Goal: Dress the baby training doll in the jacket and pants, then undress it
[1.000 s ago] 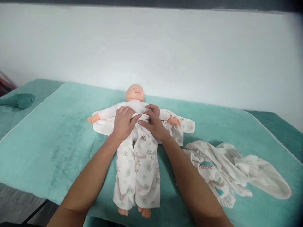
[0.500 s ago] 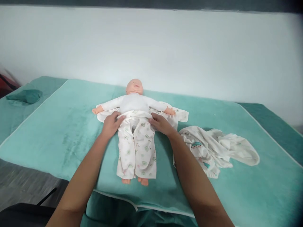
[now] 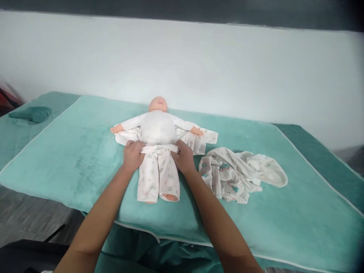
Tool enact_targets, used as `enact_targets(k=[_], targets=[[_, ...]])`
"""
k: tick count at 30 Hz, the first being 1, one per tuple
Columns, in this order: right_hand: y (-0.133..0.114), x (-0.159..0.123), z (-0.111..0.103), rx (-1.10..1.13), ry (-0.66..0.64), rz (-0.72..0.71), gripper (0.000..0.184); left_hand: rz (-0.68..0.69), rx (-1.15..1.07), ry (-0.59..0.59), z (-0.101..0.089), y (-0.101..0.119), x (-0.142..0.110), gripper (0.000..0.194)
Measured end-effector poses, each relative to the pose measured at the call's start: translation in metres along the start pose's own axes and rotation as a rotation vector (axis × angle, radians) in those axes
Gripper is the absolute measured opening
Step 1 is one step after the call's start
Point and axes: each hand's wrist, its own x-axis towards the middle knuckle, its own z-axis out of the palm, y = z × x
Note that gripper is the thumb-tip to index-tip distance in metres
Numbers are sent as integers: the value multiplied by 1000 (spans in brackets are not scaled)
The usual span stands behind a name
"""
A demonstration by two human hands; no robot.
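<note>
A baby doll [image 3: 158, 127] lies on its back with its arms spread, its head toward the wall. White printed pants [image 3: 148, 176] cover its legs, and their waistband is gathered at the hips below the white torso. My left hand [image 3: 133, 154] grips the waistband at one side, fingers curled over the cloth. On the opposite side my right hand [image 3: 183, 154] is closed on the same waistband. Under the doll's torso and arms a white printed baby top [image 3: 196, 142] lies spread out. The feet are mostly hidden inside the pant legs.
Crumpled white baby clothes [image 3: 230, 174] lie to the right of my right forearm. Everything rests on a green-covered bed [image 3: 93, 170] against a white wall [image 3: 182, 68]. A green face-hole cushion [image 3: 31, 115] is at far left; a dark chair [image 3: 31, 254] stands at lower left.
Both hands have pulled the waistband down from the doll's belly to its hips, baring more torso. The pant legs now cover most of the feet. The camera view has shifted slightly.
</note>
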Motion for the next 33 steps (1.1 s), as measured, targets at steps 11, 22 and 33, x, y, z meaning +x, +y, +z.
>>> enact_targets(k=[11,22,33], targets=[[3,-14,-22,95,-390,41,49,-81,-400,-288,-27,9,-11,49],[-15,-52,0,8,71,116,6,-100,-83,-132,-17,14,-46,6],[-14,-105,-32,127,-480,-119,135,3,-356,-580,-72,36,-87,122]])
